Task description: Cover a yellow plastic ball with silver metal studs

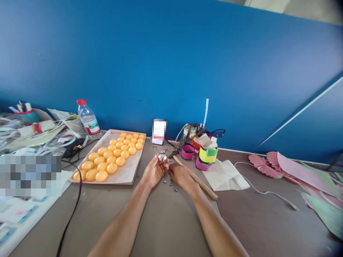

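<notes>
My left hand [153, 174] is closed around a small shiny silver ball [162, 157], held up in the fingertips above the table. To its right, my right hand [181, 175] reaches down to the tabletop with its fingers curled together; whatever they pinch, if anything, is too small to make out. Several tiny shiny metal bits [175, 190] lie scattered around and between both hands. Just beyond the right hand, a wooden stick [199, 180] lies slanted on the table, and a dark piece [173, 154] sits by its far end.
Left of my hands is a shallow box [131, 167] holding rows of orange balls. A water bottle [89, 121] stands behind it. A phone [159, 132] leans against the blue partition [171, 71]. Magenta [188, 151] and yellow containers [208, 155], white paper [226, 176] and pink paper [302, 167] lie rightward.
</notes>
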Action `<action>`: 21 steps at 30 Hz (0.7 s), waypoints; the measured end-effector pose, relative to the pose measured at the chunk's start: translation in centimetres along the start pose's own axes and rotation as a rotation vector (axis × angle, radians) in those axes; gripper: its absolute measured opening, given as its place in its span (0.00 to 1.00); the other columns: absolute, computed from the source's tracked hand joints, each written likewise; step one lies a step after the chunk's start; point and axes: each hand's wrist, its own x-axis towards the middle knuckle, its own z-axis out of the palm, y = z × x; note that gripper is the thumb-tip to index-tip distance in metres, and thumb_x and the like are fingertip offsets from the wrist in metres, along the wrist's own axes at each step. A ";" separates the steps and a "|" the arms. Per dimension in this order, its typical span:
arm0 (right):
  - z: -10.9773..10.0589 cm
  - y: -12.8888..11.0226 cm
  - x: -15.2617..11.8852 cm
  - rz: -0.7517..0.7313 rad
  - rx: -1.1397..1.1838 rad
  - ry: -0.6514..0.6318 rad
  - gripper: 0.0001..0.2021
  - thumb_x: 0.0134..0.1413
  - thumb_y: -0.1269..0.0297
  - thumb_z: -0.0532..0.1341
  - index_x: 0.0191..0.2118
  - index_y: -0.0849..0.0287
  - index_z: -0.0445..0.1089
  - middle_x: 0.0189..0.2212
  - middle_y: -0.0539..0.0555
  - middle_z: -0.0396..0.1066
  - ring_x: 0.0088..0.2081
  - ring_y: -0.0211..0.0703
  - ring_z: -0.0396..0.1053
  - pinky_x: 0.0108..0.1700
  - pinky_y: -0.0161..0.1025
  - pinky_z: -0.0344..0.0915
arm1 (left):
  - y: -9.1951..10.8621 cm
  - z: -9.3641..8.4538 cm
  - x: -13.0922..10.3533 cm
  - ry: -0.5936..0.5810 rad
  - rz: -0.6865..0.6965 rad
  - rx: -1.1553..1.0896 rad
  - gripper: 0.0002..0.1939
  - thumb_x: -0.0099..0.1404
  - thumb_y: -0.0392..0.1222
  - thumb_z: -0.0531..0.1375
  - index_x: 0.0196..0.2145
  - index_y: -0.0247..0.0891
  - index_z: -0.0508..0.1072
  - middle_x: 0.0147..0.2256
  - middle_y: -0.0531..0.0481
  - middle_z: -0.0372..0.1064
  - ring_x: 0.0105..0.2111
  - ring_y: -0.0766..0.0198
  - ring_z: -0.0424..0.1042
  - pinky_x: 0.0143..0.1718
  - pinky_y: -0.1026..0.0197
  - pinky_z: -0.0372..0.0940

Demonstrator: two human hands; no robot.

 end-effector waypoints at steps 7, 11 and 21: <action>-0.2 0.4 0.2 0.040 0.303 0.208 0.09 0.53 0.70 0.49 0.30 0.60 0.66 0.28 0.55 0.70 0.31 0.41 0.68 0.34 0.35 0.59 | 0.2 -0.2 0.0 -0.001 -0.005 -0.025 0.19 0.63 0.48 0.53 0.48 0.36 0.65 0.32 0.44 0.71 0.26 0.66 0.69 0.32 0.62 0.66; -0.5 0.4 0.5 0.162 0.903 0.207 0.06 0.50 0.67 0.50 0.28 0.58 0.63 0.16 0.45 0.62 0.16 0.33 0.58 0.23 0.32 0.55 | 0.4 0.3 -0.4 -0.024 0.003 0.010 0.20 0.62 0.45 0.55 0.51 0.37 0.64 0.33 0.45 0.71 0.27 0.66 0.70 0.34 0.62 0.66; -1.8 -0.4 0.3 0.178 1.665 0.128 0.14 0.40 0.56 0.65 0.24 0.58 0.60 0.19 0.42 0.59 0.14 0.25 0.49 0.20 0.30 0.49 | 0.4 0.4 -0.6 -0.068 0.018 0.089 0.20 0.59 0.44 0.59 0.49 0.38 0.65 0.35 0.47 0.70 0.27 0.67 0.70 0.32 0.63 0.65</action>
